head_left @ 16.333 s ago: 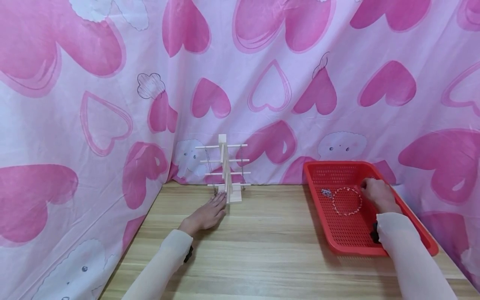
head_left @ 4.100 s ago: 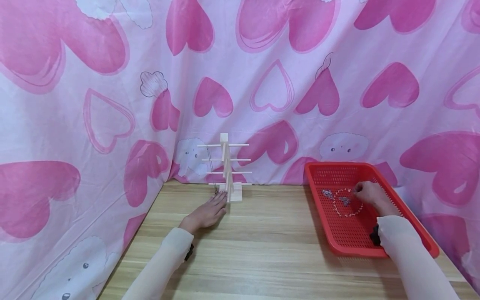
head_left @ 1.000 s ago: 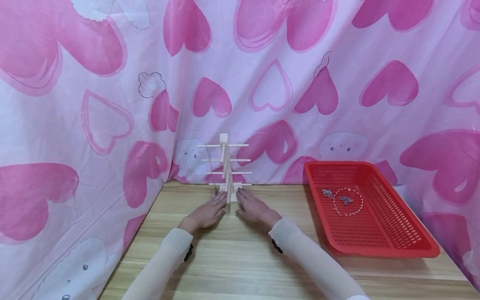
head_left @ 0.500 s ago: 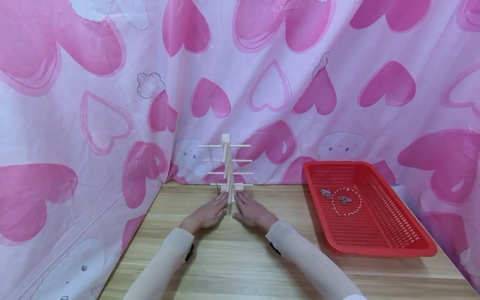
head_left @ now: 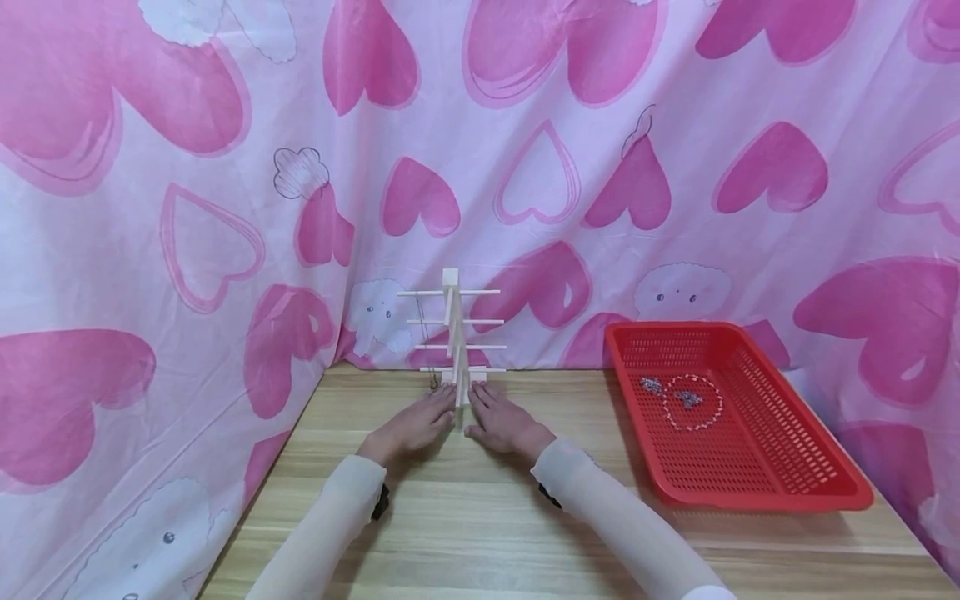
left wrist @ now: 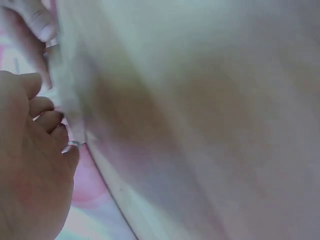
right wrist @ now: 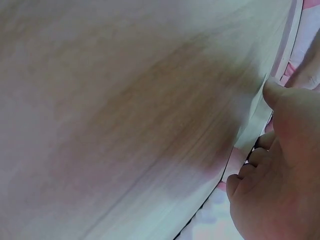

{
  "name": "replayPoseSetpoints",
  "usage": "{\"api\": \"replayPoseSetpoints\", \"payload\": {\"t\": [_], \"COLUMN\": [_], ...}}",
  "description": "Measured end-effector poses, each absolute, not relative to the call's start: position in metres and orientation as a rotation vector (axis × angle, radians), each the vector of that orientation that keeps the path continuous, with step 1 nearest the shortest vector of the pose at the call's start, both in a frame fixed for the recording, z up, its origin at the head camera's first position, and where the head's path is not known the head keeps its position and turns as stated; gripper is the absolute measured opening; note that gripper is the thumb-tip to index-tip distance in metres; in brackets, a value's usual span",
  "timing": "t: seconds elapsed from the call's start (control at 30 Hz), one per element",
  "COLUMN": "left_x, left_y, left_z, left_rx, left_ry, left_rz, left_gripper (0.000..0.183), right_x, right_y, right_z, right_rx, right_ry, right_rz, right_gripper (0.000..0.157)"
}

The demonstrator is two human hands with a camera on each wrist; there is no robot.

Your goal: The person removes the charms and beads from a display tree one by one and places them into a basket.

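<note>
A pale wooden jewelry rack point(head_left: 450, 278) with several horizontal rods stands at the back of the table. My left hand point(head_left: 412, 423) rests on the left of its base, fingers straight. On the right of the base lies my right hand point(head_left: 510, 423), also with fingers extended. A thin chain necklace point(head_left: 422, 315) hangs from the rods on the left. Inside the red basket point(head_left: 765, 502) are a ring-shaped beaded string point(head_left: 693, 429) and two small silvery clumps, one within the ring point(head_left: 688, 400) and one left of it point(head_left: 652, 386). The left wrist view shows a ring point(left wrist: 71, 145) on one finger.
The perforated basket stands at the right of the wood-grain table point(head_left: 465, 533). Pink heart-patterned cloth point(head_left: 540, 167) hangs behind and at both sides, close to the rack's back.
The chain once on the rack's right is gone, and a second silvery clump lies in the basket. My right hand has moved from the basket to the rack's base; the rack has shifted slightly right.
</note>
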State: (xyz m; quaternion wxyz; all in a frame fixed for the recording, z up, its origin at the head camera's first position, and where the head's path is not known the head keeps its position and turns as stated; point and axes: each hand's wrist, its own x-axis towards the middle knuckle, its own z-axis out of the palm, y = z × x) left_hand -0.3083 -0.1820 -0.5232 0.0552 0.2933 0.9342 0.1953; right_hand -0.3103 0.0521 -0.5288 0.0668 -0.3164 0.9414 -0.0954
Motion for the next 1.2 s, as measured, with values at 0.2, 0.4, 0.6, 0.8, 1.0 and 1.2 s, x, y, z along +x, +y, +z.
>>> {"api": "replayPoseSetpoints", "payload": {"t": [0.2, 0.4, 0.6, 0.8, 1.0, 1.2], "left_x": [-0.314, -0.324, -0.33, -0.339, -0.344, -0.347], "left_y": [-0.181, -0.181, -0.182, -0.183, -0.181, -0.175], "left_z": [-0.497, -0.463, -0.431, -0.405, -0.394, -0.39], "left_rx": [0.699, 0.653, 0.598, 0.462, 0.329, 0.334], "left_ry": [2.986, 3.178, 3.365, 3.406, 3.298, 3.189], "left_rz": [0.813, 1.139, 1.416, 1.579, 1.625, 1.731], "left_gripper": [0.04, 0.014, 0.011, 0.014, 0.026, 0.026], "right_x": [-0.308, -0.307, -0.307, -0.306, -0.305, -0.306], "right_y": [0.051, 0.052, 0.052, 0.052, 0.052, 0.051], "right_z": [-0.525, -0.525, -0.525, -0.524, -0.524, -0.527], "right_rx": [-0.929, -0.921, -0.935, -0.951, -0.945, -0.932], "right_ry": [2.821, 2.827, 2.82, 2.833, 2.836, 2.825], "right_rz": [-0.303, -0.298, -0.317, -0.292, -0.293, -0.348], "right_gripper": [0.079, 0.079, 0.079, 0.079, 0.079, 0.078]}}
